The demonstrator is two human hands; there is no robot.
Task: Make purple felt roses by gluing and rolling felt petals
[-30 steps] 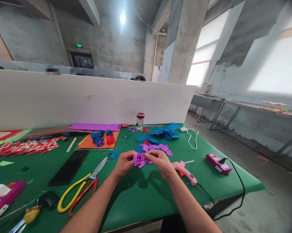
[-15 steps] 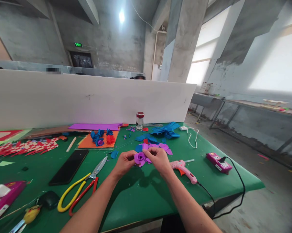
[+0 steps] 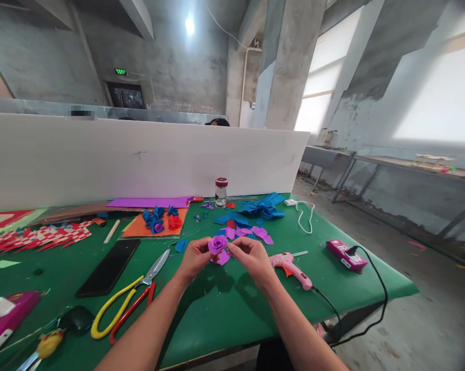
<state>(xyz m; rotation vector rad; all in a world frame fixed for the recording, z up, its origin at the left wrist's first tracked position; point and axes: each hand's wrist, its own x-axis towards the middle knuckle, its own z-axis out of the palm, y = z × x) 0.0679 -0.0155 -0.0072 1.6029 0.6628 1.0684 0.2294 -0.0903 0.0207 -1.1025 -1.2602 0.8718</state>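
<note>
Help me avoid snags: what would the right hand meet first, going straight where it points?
Probably the purple paper flower in the left hand; depth leaves unclear whether the right hand touches it.

we see a purple paper rose point(image 3: 218, 243), its layered petals curled around a darker centre. we hold it up above the desk point(image 3: 217, 319), pinched at its left edge in our left grip point(image 3: 194, 260), with its open face turned towards us. its right edge sits just beside our right grip point(image 3: 252, 257); we cannot tell whether they touch. more purple paper point(image 3: 223, 257) shows right below it.
</note>
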